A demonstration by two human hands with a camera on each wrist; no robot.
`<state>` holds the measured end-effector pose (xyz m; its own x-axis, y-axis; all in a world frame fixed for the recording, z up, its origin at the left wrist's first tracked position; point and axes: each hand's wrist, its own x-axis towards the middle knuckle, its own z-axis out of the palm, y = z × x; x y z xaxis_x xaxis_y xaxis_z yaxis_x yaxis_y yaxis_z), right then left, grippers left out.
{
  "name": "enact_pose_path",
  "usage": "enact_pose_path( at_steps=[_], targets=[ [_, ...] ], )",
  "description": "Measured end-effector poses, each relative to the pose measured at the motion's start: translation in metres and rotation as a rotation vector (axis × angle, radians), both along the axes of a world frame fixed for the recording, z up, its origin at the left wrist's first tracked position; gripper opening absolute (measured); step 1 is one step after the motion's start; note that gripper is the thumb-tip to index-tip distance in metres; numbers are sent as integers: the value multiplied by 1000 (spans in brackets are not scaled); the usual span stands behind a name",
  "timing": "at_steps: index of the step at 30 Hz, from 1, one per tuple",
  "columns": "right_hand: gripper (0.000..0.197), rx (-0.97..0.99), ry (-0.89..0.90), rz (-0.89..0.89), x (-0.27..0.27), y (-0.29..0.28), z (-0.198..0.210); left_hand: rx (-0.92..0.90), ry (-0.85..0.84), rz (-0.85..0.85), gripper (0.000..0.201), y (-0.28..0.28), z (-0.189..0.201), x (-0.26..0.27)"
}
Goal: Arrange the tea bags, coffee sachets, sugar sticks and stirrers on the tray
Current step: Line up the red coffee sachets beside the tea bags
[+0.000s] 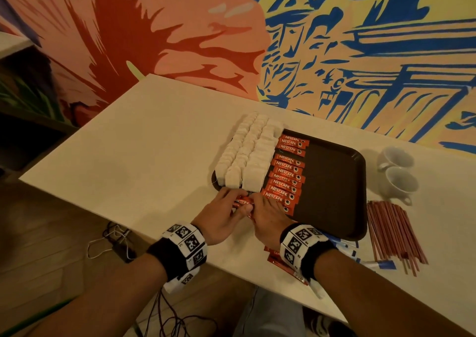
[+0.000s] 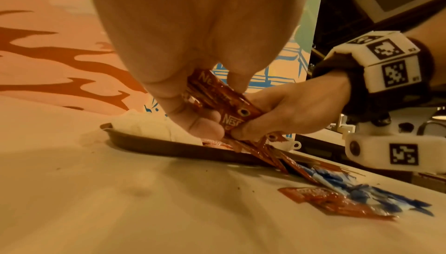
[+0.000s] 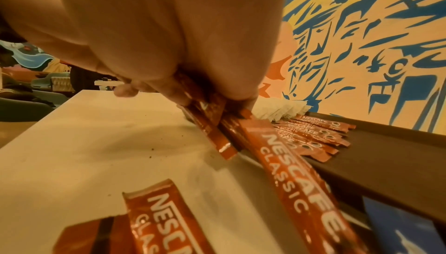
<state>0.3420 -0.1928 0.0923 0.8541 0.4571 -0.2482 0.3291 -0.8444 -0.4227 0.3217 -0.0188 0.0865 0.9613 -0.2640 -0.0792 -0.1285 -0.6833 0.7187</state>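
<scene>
Both hands [image 1: 242, 209] around coffee sachets [image 1: 243, 202], beside tray [image 1: 334, 182].

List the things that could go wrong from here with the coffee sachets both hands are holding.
1. The left hand and right hand pinch several red Nescafe coffee sachets at once over the dark brown plastic tray's near edge; one might slip onto the table.
2. Setting them down could nudge the neat row of red sachets already on the tray.
3. The overlapping white paper tea bags sit close beside and may be disturbed.
</scene>
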Motion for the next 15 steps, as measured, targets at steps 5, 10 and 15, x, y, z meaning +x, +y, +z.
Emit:
enact_pose_path(
  at_steps=[5,10,15],
  targets=[
    [50,128,3,34,4,-1,1,-24,-129,64,36,-4,5,6],
    [56,130,15,40,12,-3,7,-3,-189,91,31,-10,16,8],
    [47,176,3,33,13,-5,17,26,-261,89,33,-12,30,9]
  ],
)
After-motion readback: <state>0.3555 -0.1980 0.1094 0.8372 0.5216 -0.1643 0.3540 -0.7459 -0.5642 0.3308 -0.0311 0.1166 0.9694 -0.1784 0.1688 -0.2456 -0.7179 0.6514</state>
